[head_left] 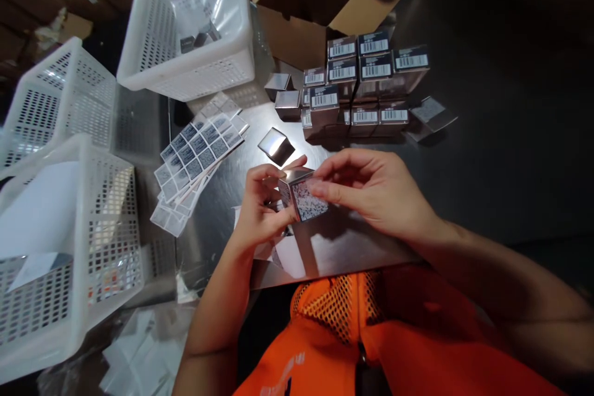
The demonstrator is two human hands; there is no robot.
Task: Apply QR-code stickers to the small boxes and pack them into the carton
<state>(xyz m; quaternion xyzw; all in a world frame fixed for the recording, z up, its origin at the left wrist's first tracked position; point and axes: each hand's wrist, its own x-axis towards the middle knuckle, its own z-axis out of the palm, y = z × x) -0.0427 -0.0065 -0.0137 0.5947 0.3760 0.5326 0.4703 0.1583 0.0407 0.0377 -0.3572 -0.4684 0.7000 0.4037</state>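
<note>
A small shiny box (297, 176) sits in my left hand (264, 201), its fingers and thumb closed round its left side. On the face turned toward me is a dark speckled label (310, 200). My right hand (375, 189) pinches at the label's right upper edge, thumb and fingertips together; its lower fingers are curled and partly hidden. Just beyond the hands lies another shiny box (276, 146). Sheets of similar square labels (199, 151) are fanned out on the metal table to the left. White paper pieces (288, 255) lie below my left hand.
Several boxes with barcodes (366, 116) are stacked behind my right hand, before an open carton (292, 37). A tilted box (430, 114) lies right of the stack. White perforated baskets (185, 77) stand at the left. Paper scraps (143, 352) lie at lower left.
</note>
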